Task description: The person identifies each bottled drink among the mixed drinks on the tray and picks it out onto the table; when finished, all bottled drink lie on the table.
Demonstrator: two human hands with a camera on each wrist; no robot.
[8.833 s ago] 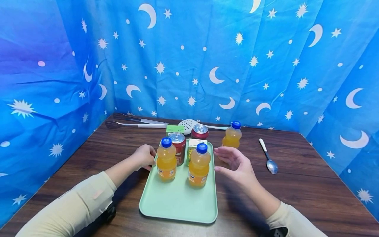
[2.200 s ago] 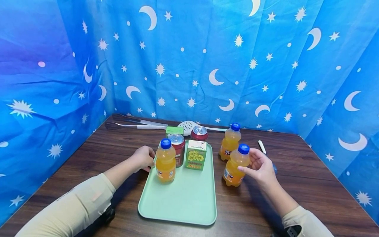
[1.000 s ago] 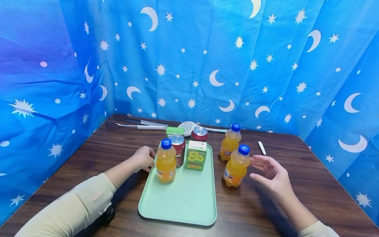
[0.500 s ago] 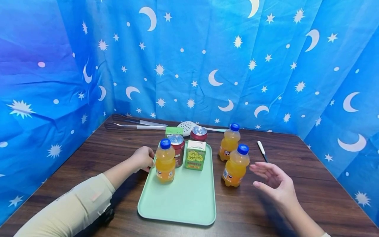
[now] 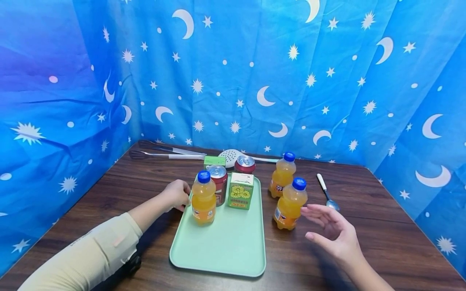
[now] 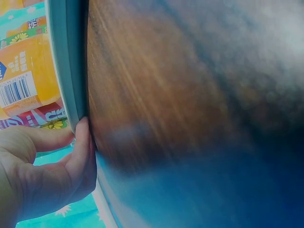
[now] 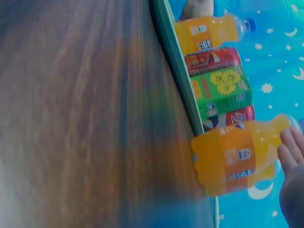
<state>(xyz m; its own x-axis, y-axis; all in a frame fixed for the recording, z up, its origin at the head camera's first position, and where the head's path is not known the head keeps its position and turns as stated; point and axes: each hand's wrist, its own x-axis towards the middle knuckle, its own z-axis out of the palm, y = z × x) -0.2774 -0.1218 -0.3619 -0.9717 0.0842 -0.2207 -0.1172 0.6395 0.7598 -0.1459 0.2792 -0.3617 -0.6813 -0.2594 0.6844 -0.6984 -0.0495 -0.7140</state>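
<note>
My left hand pinches the left rim of a light green tray, thumb and fingers meeting on its edge in the left wrist view. On the tray stand an orange soda bottle with a blue cap, a red soda can and a green drink carton with yellow flowers. To the right of the tray, a second orange soda bottle stands upright on the table. Beside it is my right hand, fingers loosely extended and holding nothing. A third orange bottle stands just behind.
Behind the tray are another red can, a green box and a white slotted skimmer. A whisk lies at the back left. A spoon lies at the right. Blue cloth surrounds the table.
The second orange bottle has gone from the tray to the table on its right. My right hand has let go of it and drawn back toward me. The left hand stays at the rim.
</note>
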